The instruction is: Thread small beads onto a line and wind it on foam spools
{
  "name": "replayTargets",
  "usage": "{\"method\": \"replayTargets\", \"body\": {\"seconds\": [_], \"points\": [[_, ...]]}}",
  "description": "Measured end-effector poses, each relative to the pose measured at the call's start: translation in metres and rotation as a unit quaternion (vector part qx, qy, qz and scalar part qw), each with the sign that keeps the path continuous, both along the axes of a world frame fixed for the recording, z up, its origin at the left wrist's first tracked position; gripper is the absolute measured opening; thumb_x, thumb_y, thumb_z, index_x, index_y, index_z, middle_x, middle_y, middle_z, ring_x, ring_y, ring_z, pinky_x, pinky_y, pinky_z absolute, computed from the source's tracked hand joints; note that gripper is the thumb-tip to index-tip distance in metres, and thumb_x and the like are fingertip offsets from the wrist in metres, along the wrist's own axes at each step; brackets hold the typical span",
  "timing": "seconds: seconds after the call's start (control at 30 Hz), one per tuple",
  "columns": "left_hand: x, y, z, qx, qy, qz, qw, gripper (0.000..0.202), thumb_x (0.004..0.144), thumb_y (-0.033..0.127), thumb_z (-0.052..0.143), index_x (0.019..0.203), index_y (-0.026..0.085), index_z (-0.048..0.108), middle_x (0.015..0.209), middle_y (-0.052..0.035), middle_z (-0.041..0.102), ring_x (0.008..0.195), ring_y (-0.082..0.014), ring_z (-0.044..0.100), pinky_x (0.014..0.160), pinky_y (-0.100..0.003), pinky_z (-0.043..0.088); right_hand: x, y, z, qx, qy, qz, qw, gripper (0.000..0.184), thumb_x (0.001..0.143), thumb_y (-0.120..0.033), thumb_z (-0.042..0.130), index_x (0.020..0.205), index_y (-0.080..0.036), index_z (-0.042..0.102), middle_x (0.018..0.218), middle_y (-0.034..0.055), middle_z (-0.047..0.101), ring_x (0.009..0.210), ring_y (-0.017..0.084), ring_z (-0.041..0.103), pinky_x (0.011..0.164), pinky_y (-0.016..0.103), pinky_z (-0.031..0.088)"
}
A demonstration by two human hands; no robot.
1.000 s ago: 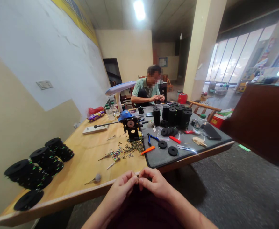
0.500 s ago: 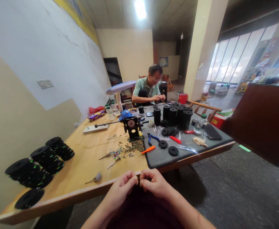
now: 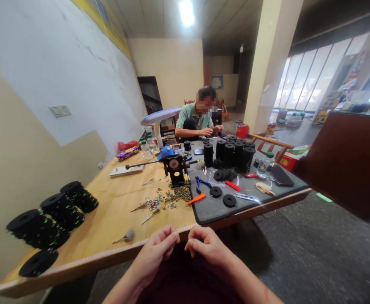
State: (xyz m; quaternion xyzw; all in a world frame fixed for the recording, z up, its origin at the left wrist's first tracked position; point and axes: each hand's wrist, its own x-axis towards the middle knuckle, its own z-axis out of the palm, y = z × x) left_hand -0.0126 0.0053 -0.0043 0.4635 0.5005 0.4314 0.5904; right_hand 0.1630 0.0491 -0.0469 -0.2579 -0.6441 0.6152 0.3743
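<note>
Both hands are at the table's front edge, over my lap. My left hand (image 3: 164,242) is closed, thumb pressed against the curled fingers. Just to its right, my right hand (image 3: 205,242) is pinched the same way, with a small gap between the two. Whatever they hold is too fine or too hidden to make out. Beyond them on the wooden table (image 3: 109,211) lie a scatter of small metallic and coloured pieces (image 3: 178,194) and a small grey tuft with a thin stem (image 3: 128,235). An orange-handled tool (image 3: 197,199) rests at the edge of the grey mat (image 3: 210,214).
Stacks of black foam spools (image 3: 50,223) stand at the left. A black winding device (image 3: 176,169) and a lamp (image 3: 161,116) are mid-table. Blue pliers (image 3: 203,183), tweezers (image 3: 247,197), black discs (image 3: 229,200) and black spools (image 3: 229,154) occupy the mat. A co-worker (image 3: 196,116) sits across.
My hands have drawn slightly apart, the left moving a little left, both still pinched. The co-worker's hands have also separated.
</note>
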Motion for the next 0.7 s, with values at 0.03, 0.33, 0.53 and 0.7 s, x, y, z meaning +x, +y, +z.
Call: {"method": "replayTargets", "body": {"seconds": [0.03, 0.33, 0.53, 0.7], "points": [[0.000, 0.000, -0.001, -0.002, -0.004, 0.001, 1.000, 0.042, 0.070, 0.055, 0.066, 0.065, 0.016, 0.050, 0.049, 0.0102, 0.033, 0.045, -0.0053, 0.019, 0.043, -0.020, 0.012, 0.000, 0.000, -0.001, 0.002, -0.002, -0.002, 1.000, 0.012, 0.077, -0.021, 0.056, 0.065, -0.016, 0.056, 0.053, -0.0032, 0.058, 0.050, 0.010, 0.049, 0.059, 0.022, 0.041], [-0.005, -0.002, -0.007, -0.033, -0.025, 0.000, 0.999, 0.045, 0.065, 0.057, 0.070, 0.066, 0.015, 0.053, 0.050, 0.0102, 0.032, 0.045, -0.0046, 0.018, 0.043, -0.020, 0.011, 0.000, -0.003, -0.018, -0.006, -0.011, -0.011, 1.000, 0.013, 0.080, -0.025, 0.059, 0.069, -0.016, 0.058, 0.058, -0.0023, 0.062, 0.057, 0.012, 0.055, 0.065, 0.024, 0.043], [-0.011, -0.002, -0.014, -0.067, -0.060, 0.011, 0.996, 0.044, 0.063, 0.057, 0.071, 0.066, 0.017, 0.051, 0.046, 0.0132, 0.023, 0.043, -0.0044, 0.009, 0.043, -0.021, 0.005, 0.002, -0.007, -0.016, -0.037, 0.014, 0.011, 0.999, 0.017, 0.083, -0.031, 0.058, 0.075, -0.016, 0.058, 0.061, -0.0009, 0.062, 0.057, 0.011, 0.052, 0.062, 0.023, 0.041], [-0.015, -0.002, -0.020, -0.006, 0.051, 0.054, 0.997, 0.044, 0.068, 0.059, 0.064, 0.065, 0.017, 0.054, 0.047, 0.0104, 0.030, 0.044, -0.0063, 0.020, 0.043, -0.021, 0.012, -0.002, -0.005, -0.018, -0.048, -0.002, 0.001, 0.999, 0.009, 0.080, -0.025, 0.056, 0.077, -0.016, 0.056, 0.058, -0.0028, 0.059, 0.052, 0.009, 0.048, 0.055, 0.021, 0.038]]}}
